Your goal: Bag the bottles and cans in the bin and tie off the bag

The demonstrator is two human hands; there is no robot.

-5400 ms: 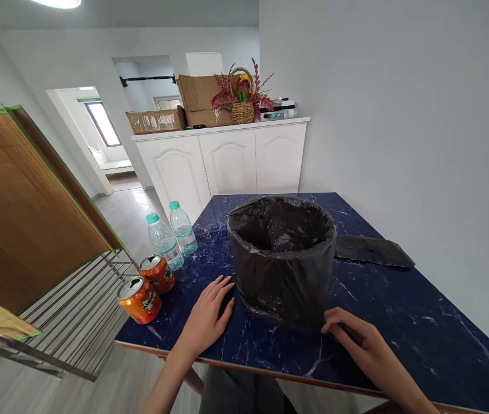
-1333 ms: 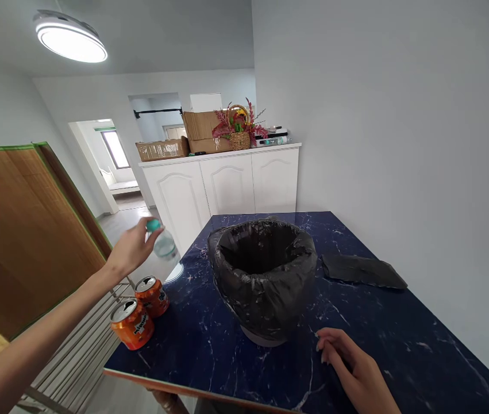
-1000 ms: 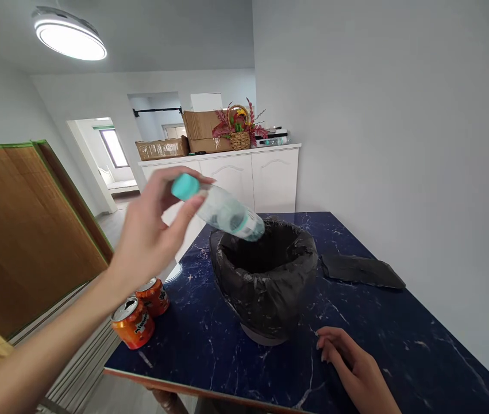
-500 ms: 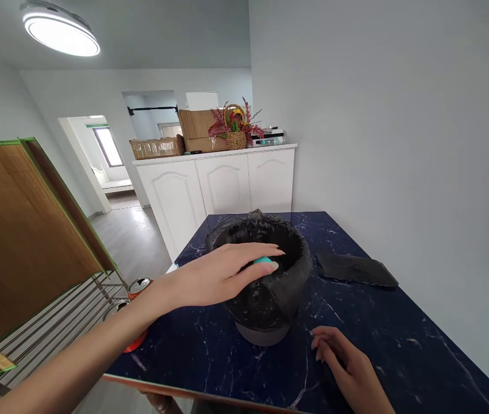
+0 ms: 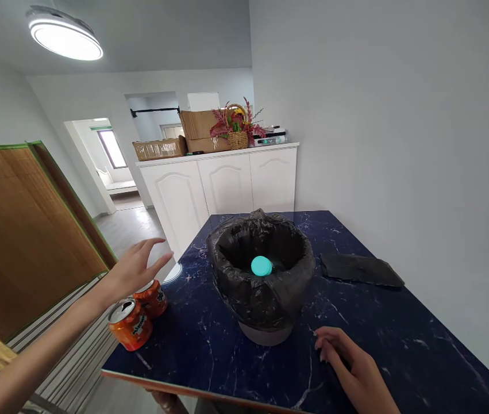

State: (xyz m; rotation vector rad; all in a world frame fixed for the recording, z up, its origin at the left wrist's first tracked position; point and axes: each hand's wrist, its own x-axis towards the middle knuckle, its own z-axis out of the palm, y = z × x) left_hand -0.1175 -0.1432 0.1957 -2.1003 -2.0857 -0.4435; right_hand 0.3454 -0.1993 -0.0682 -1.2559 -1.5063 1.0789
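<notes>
My left hand (image 5: 134,267) is open and holds nothing, its thumb and fingers spread just above two orange soda cans. The front can (image 5: 130,325) stands near the table's left edge; the other can (image 5: 153,298) is right behind it, below my fingers. In the middle of the table is a bin lined with a black plastic bag (image 5: 265,299). Inside its opening shows a round turquoise cap (image 5: 261,265); what lies under it is hidden. My right hand (image 5: 350,365) rests on the table right of the bin, fingers loosely bent, with nothing in it.
A folded black plastic bag (image 5: 360,270) lies on the dark blue marbled table (image 5: 227,368), near the wall. Beyond stands a white cabinet (image 5: 227,184) with cardboard boxes and a flower basket (image 5: 238,140). A metal rack (image 5: 76,351) is at the left.
My left hand has let go of the turquoise-capped thing, which is now in the bin's opening, and has moved left to above the cans. My right hand has stayed put.
</notes>
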